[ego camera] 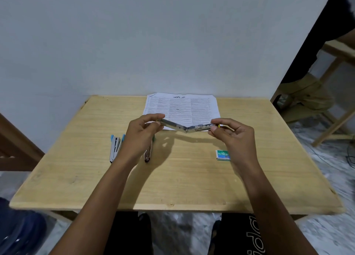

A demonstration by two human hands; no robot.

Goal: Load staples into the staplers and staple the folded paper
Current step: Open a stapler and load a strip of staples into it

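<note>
— Stapler (186, 127): where is it?
— Swung wide open, held above the table (96, 178), just in front of the printed paper (182, 106). The left hand (142, 133) pinches one end and the right hand (232, 137) the other, fingers curled.
— And nearby?
— A blue stapler (115, 148) and a third stapler (148, 153) lie by the left wrist; the green staple box (222, 154) lies beside the right wrist

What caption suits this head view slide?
Left hand and right hand hold a stapler hinged open; paper, blue stapler, green stapler and staple box lie on the table.
</note>
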